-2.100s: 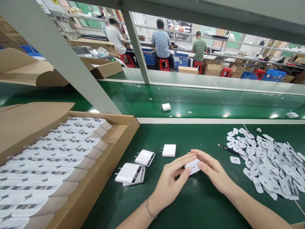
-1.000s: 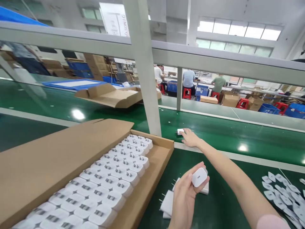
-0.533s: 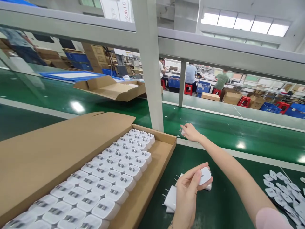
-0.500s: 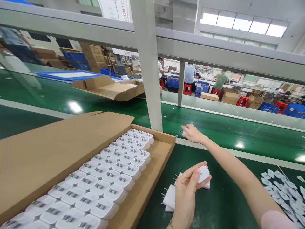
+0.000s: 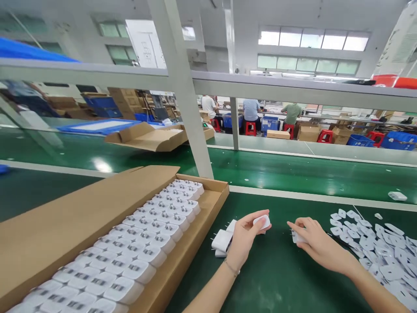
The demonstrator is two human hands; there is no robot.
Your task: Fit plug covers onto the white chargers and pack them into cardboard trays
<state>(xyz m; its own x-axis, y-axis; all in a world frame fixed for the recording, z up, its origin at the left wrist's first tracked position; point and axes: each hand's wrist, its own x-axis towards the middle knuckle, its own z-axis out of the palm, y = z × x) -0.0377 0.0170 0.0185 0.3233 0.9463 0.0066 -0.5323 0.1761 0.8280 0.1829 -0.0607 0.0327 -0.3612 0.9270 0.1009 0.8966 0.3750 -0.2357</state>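
My left hand (image 5: 245,238) is closed around a white charger plug (image 5: 262,221), held just above the green table. Over to its right, my right hand (image 5: 317,244) rests low on the table with its fingers curled over a second white charger (image 5: 296,237), mostly hidden under them. Two more white chargers (image 5: 222,240) lie stacked just left of my left hand. An open cardboard box (image 5: 182,261) at the left holds rows of several white chargers (image 5: 156,232).
A heap of small white stickers (image 5: 381,248) covers the table at right. One lone charger (image 5: 397,196) lies on the green conveyor at far right. A grey frame post (image 5: 185,108) rises behind the box. Three people sit on red stools far behind.
My right hand has drawn back from the conveyor to the table in front of me, bringing the charger it reached for. My left hand kept its charger and dropped lower.
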